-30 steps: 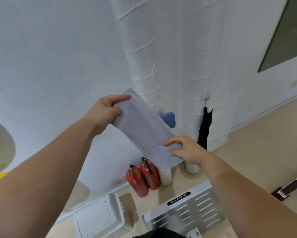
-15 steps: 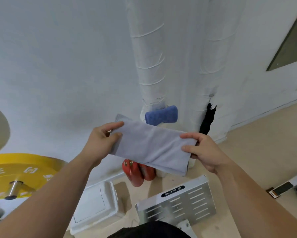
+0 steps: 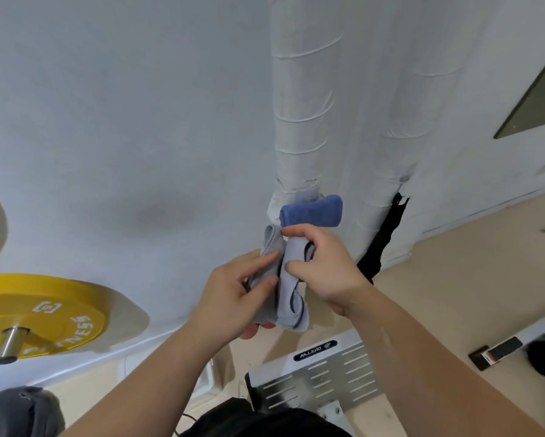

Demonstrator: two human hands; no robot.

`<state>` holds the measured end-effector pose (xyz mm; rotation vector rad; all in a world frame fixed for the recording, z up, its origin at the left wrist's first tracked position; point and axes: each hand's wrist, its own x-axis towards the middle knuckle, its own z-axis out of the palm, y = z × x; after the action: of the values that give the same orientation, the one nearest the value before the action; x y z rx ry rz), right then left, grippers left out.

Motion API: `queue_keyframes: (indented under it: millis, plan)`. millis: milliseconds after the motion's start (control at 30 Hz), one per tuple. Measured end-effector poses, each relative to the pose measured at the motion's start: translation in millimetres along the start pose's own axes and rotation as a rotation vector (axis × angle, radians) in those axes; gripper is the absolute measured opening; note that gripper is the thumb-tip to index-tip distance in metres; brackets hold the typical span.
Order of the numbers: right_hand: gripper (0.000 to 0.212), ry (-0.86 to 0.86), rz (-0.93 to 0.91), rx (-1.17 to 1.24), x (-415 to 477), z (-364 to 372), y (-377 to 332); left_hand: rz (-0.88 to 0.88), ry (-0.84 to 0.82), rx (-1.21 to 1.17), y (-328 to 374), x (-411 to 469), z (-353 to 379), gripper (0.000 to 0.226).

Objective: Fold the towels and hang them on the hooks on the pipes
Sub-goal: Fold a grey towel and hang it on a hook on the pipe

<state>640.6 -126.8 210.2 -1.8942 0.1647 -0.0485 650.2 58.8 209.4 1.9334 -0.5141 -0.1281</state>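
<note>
A light grey towel [image 3: 288, 294], folded into a narrow upright bundle, is pinched between both hands in front of the wall. My left hand [image 3: 233, 298] grips its left side. My right hand [image 3: 323, 266] grips its right side and top edge. Just above them a folded blue towel [image 3: 312, 211] hangs on the left white wrapped pipe [image 3: 299, 121]. A black towel [image 3: 381, 241] hangs from the right wrapped pipe [image 3: 422, 127]. The hooks themselves are hidden under the cloths.
A yellow weight plate [image 3: 44, 316] on a bar sticks out at the left. A metal plate with slots [image 3: 315, 373] lies on the beige floor below my hands. A dark phone-like object [image 3: 495, 353] lies on the floor at the right.
The grey towel was stretched wide between my hands; my hands have come together and the towel is now folded into a narrow bundle. The view has tilted downward.
</note>
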Motion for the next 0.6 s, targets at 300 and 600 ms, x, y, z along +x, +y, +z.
queue_keyframes:
  millis: [300,600]
  plan:
    - [0.041,0.158,0.155,0.304,32.8,55.8,-26.4,-0.003,0.047,-0.054,-14.2,34.6,-35.2,0.057]
    - [0.086,-0.087,0.089,-0.056,30.4,60.1,-44.9,-0.092,-0.435,-0.267,-47.3,82.2,-110.3,0.046]
